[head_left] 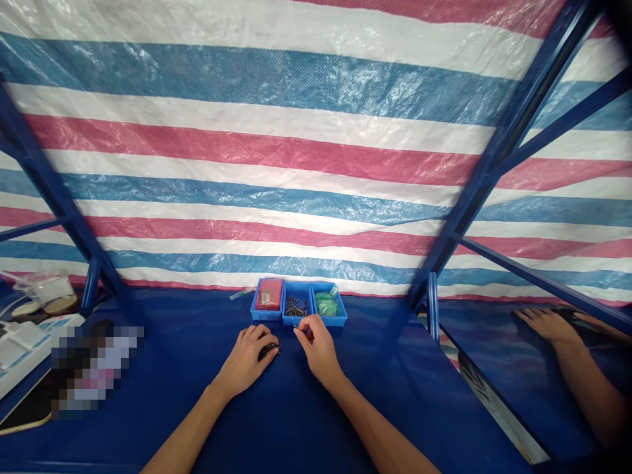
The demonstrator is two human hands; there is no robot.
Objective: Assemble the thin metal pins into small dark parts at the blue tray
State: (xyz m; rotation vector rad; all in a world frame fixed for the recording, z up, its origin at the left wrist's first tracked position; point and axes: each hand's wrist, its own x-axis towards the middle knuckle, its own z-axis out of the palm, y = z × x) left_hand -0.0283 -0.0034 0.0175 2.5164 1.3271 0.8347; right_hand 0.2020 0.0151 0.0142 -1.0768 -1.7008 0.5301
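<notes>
My left hand (pixel 247 359) rests on the blue table cover, its fingers curled round a small bunch of dark screws (pixel 269 349). My right hand (pixel 318 345) is beside it, thumb and forefinger pinched on one small dark screw just in front of the middle blue tray (pixel 297 307). That tray holds several dark screws. To its left a blue tray (pixel 267 297) holds red packets, and to its right another blue tray (pixel 328 306) holds green packets.
A striped red, white and blue tarpaulin (pixel 296 151) hangs behind the table between blue metal frame posts (pixel 433 306). At the far left stand a clear plastic cup (pixel 52 289) and a white power strip (pixel 20 342). Another person's hand (pixel 546 324) rests at the neighbouring bench on the right.
</notes>
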